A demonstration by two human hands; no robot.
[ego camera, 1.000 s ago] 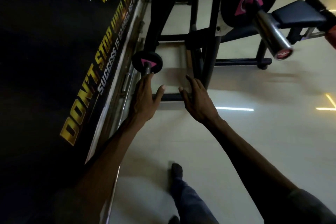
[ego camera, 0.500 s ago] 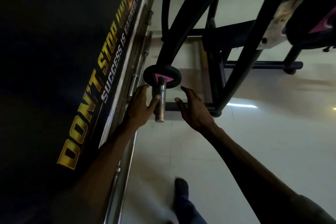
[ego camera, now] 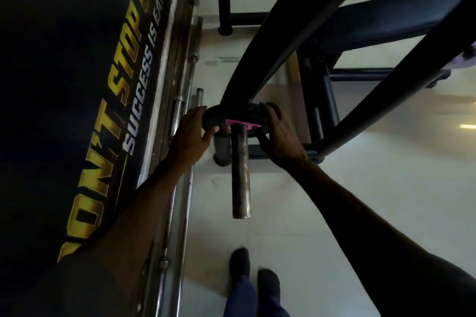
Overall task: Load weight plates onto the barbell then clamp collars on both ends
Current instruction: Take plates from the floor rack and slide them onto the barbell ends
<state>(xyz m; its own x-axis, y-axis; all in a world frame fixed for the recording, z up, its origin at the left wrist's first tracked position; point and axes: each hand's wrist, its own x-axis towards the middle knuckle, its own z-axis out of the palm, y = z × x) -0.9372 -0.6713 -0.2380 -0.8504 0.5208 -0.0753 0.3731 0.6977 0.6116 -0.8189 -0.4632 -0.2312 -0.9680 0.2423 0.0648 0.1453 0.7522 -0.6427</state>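
A small black weight plate [ego camera: 233, 114] with a pink centre sits on a steel storage peg [ego camera: 240, 170] that sticks out from the black rack toward me. My left hand [ego camera: 192, 134] grips the plate's left rim, fingers over the top and thumb underneath. My right hand [ego camera: 278, 136] grips the right rim the same way. The plate is at the inner end of the peg, against the rack's curved post. The barbell itself and any collars are out of view.
Black rack tubes [ego camera: 288, 41] cross overhead and to the right. Several bare steel bars [ego camera: 180, 116] lie along the floor against the dark banner wall [ego camera: 77, 110] on the left. A padded bench [ego camera: 386, 26] stands behind. My feet [ego camera: 253, 273] are on pale tiles.
I have come closer to the rack. Both hands, open and reaching a second ago, have closed on the rim of the small plate from either side.
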